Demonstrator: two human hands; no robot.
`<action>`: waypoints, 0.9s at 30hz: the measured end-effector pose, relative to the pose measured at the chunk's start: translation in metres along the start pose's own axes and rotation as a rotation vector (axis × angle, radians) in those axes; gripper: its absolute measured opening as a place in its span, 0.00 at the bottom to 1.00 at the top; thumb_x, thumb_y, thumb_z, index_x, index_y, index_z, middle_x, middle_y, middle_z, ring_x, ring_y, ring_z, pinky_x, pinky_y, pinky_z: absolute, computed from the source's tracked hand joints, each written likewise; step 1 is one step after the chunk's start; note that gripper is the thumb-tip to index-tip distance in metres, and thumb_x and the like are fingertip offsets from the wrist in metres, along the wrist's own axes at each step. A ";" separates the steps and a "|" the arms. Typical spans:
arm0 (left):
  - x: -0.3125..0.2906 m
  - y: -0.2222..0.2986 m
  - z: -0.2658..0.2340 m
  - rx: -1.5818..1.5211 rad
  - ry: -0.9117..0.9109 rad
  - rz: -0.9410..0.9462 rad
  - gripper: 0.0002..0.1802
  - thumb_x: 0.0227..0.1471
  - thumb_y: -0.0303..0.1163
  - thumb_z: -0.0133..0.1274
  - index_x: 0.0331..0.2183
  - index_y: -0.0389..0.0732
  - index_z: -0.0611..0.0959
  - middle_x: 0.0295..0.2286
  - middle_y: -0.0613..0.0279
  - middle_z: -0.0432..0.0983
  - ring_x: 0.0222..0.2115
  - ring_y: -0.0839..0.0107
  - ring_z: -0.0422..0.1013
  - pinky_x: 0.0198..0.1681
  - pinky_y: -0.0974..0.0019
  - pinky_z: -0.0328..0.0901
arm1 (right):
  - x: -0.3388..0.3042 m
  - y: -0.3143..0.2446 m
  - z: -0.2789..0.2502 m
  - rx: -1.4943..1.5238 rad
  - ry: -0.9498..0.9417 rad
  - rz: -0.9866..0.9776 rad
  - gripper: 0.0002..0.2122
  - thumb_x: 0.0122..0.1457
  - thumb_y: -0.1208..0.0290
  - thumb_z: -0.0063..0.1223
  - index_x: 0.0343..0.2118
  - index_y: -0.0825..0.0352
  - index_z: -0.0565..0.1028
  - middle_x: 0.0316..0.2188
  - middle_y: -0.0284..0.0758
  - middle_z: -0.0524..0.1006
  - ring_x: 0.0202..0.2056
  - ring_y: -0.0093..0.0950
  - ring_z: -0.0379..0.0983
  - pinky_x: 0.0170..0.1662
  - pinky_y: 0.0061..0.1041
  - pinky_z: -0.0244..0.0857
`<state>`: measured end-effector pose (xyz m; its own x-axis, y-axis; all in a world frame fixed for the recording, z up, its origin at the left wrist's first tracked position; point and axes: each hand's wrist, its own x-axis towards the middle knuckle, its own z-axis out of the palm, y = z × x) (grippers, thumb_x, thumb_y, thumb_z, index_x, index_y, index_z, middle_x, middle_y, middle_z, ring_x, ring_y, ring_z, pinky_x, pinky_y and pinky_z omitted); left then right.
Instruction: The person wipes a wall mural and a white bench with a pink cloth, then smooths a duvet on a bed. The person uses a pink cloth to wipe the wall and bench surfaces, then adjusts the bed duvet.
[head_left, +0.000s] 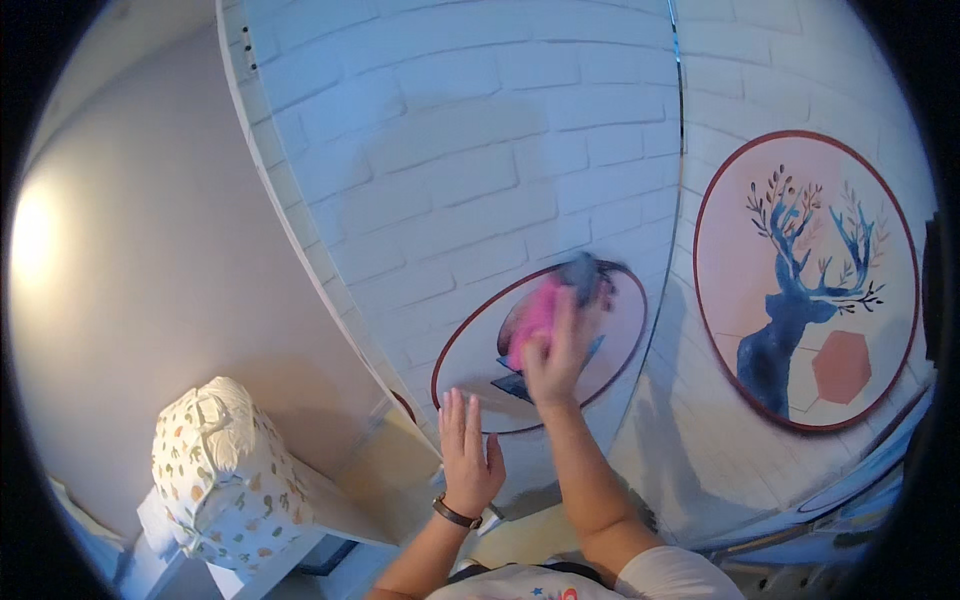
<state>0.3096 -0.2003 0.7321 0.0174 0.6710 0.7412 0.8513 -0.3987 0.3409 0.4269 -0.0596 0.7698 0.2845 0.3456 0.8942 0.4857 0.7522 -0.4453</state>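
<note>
My right hand (556, 362) presses a pink cloth (530, 325) against an oval picture (622, 345) with a dark red border. Motion smears the cloth and the fingertips, and together they cover much of the picture's middle. The oval is printed on a white, brick-patterned door panel (450, 190). Lower and to the left, my left hand (470, 462) lies with its fingers stretched out at the oval's lower edge, holding nothing. A dark watch (455, 512) circles the left wrist.
On the right, an adjoining brick-patterned panel carries a larger oval picture (790, 290) of a blue deer with branching antlers. A white bundle with a cactus print (225, 470) sits on a white piece of furniture (330, 500) at lower left. Behind it is a plain wall (160, 250).
</note>
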 end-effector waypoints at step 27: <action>-0.016 -0.042 0.030 -0.246 -0.203 0.238 0.32 0.42 0.16 0.46 0.53 0.37 0.70 0.57 0.44 0.58 0.58 0.52 0.57 0.59 0.49 0.54 | -0.111 0.060 -0.020 0.437 0.456 0.859 0.33 0.57 0.68 0.35 0.66 0.65 0.40 0.66 0.43 0.42 0.65 0.39 0.41 0.65 0.37 0.35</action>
<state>0.2890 -0.1760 0.6885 0.3234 0.6419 0.6952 0.6604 -0.6793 0.3200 0.4412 -0.0635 0.6430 0.7173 0.6812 0.1464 -0.3375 0.5236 -0.7823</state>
